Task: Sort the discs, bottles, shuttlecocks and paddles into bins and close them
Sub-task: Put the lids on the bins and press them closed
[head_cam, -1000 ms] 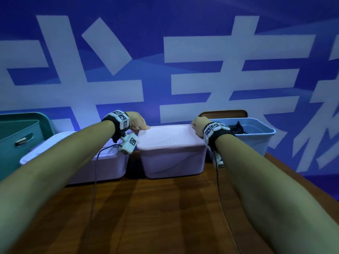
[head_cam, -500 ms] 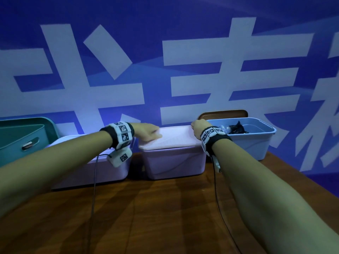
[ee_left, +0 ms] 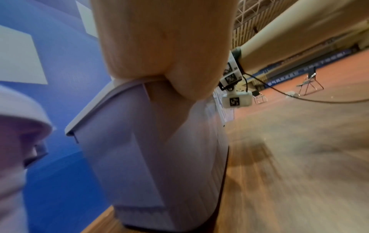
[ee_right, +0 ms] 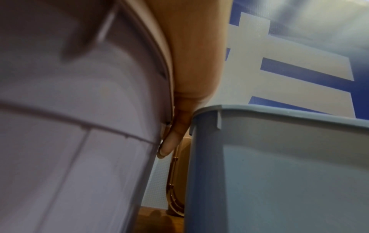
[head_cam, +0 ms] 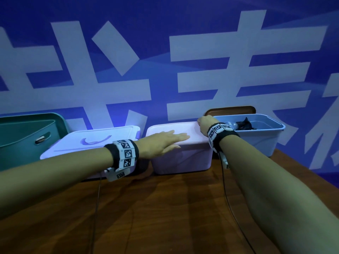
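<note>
A pink bin [head_cam: 183, 158] stands in the middle of the row with its pink lid [head_cam: 190, 129] on top. My left hand [head_cam: 165, 142] lies flat on the lid with straight fingers, pressing down; the left wrist view shows its palm [ee_left: 159, 47] over the lid's rim. My right hand [head_cam: 203, 123] is curled over the lid's far right corner. In the right wrist view one finger [ee_right: 169, 141] reaches down the lid's side, in the gap beside the blue bin [ee_right: 279, 157]. The blue bin [head_cam: 256, 140] is open and holds dark items [head_cam: 244, 123] and a clear bottle [head_cam: 230, 123].
A white bin with a closed lid [head_cam: 91, 142] stands left of the pink one. A teal bin [head_cam: 23, 140] is at the far left. A brown lid [head_cam: 229, 110] leans behind the blue bin against the blue banner wall. The wooden table [head_cam: 165, 208] stretches in front.
My left hand has slid from the lid's left edge onto its top and flattened out. The right hand has stayed at the right corner.
</note>
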